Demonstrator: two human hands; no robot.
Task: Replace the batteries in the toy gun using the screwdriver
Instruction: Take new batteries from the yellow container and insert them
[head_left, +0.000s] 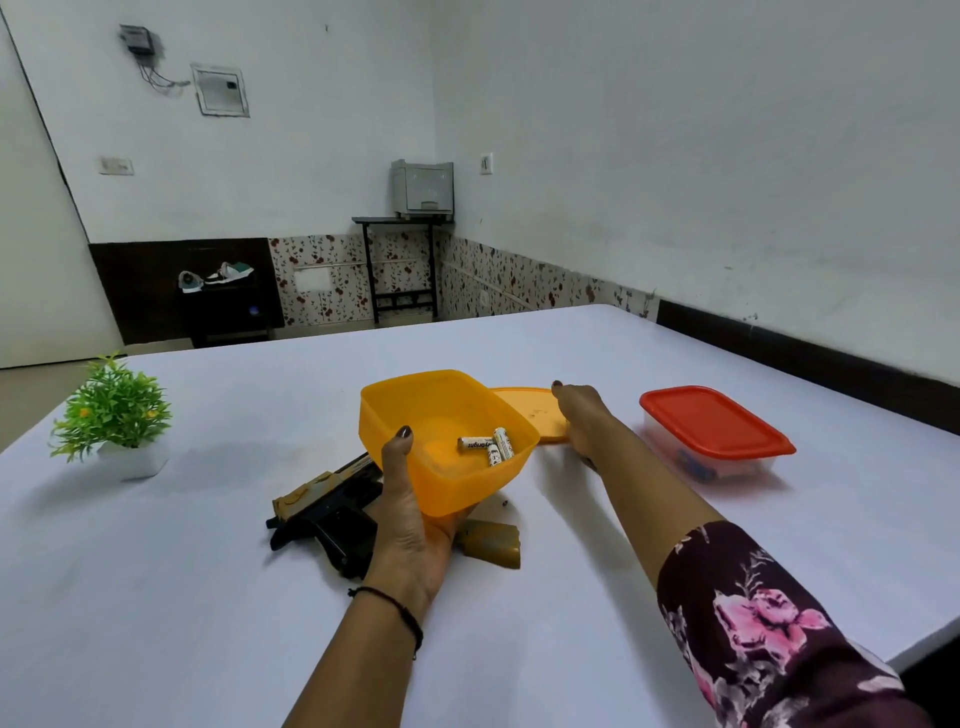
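Several batteries (488, 447) lie loose in a tilted orange tub (467, 483), which the left hand (410, 519) holds off the table (260, 623), thumb hooked over the near rim and fingers curled beneath. The right hand (579, 418) reaches across the tub's lid (524, 410) toward the far edge; whether its fingers grip the lid or merely rest on it cannot be told. Under the left wrist, midway along the near edge, lies the toy gun (327, 509), with its gold battery cover (491, 543) off beside it.

A steeper tilt could spill the cells over the tub's low wall. What looks like a small dark screw (505, 503) sits unguarded just below the tub, and a sweeping forearm or the set-down tub might knock it away. No screwdriver can be made out, though something blue shows inside the red-lidded box (711, 421) toward the right edge.
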